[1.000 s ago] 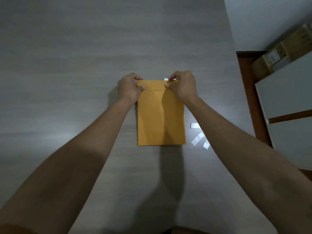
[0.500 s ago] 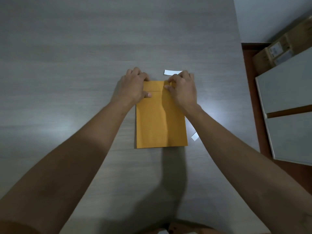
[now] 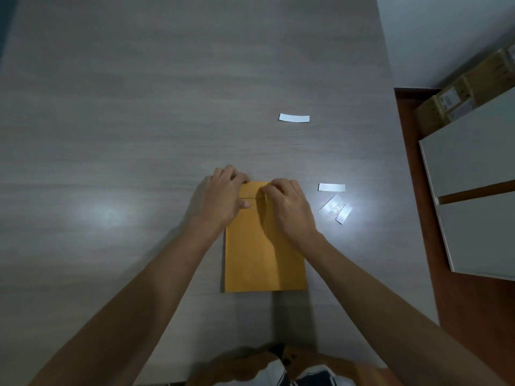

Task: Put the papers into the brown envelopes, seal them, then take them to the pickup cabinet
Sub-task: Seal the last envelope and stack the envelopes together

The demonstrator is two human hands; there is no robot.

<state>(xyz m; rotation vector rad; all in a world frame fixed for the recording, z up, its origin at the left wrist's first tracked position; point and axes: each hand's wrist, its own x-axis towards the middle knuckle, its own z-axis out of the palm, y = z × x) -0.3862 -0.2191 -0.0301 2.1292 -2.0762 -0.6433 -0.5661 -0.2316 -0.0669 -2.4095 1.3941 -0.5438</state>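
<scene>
A brown envelope (image 3: 264,257) lies flat and lengthwise on the grey table (image 3: 139,135), its flap folded down at the far end. My left hand (image 3: 220,201) holds the top left corner, thumb lying on the envelope's face and fingers curled past the top edge. Fingers bent, my right hand (image 3: 289,207) presses its fingertips on the flap and covers the top right part. No loose papers are visible.
Several white strips lie on the table: one further away (image 3: 294,118), three to the right of the envelope (image 3: 331,187). White cabinet units (image 3: 473,168) and a cardboard box (image 3: 459,98) stand beyond the table's right edge, over a brown floor.
Both hands went from pinching the envelope's top edge to pressing on the folded flap. A white strip that was by my right hand now lies further off on the table.
</scene>
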